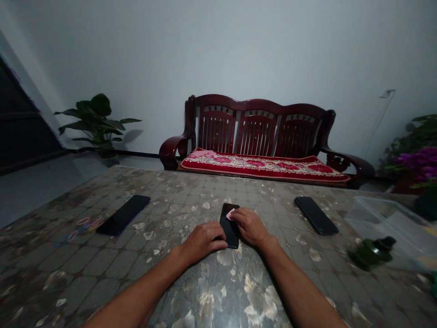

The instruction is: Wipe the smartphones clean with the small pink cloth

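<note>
A black smartphone lies on the table in front of me, its top end pointing away. My left hand is at its left side, fingers curled and thumb on the lower left edge, holding it in place. Between the fingertips of my right hand is a small pink cloth, pressed against the upper part of the screen. Part of the cloth and the phone's right edge are hidden by that hand.
Another dark phone lies to the left beside colourful rubber bands. On the right are a third phone, a green bottle and a clear plastic box. Behind the patterned table stands a wooden bench.
</note>
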Action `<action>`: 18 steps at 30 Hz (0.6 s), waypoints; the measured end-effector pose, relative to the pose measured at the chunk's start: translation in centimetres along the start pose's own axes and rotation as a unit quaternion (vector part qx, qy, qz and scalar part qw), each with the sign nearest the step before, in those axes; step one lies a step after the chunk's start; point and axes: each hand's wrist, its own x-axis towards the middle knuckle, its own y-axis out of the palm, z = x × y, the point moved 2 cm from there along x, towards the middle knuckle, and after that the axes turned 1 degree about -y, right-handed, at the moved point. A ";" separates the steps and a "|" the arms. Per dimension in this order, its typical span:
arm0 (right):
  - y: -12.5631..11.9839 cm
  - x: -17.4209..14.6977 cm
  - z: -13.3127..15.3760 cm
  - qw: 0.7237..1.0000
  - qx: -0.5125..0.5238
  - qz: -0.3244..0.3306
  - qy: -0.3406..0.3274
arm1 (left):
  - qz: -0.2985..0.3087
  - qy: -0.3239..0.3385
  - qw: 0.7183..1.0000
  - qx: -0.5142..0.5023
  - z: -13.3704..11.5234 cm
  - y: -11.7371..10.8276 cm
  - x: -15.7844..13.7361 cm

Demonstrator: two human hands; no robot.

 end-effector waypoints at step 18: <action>-0.6 0.1 0.6 1.000 -0.008 0.016 -0.002 | 0.228 0.080 0.962 0.125 7.3 -2.9 9.6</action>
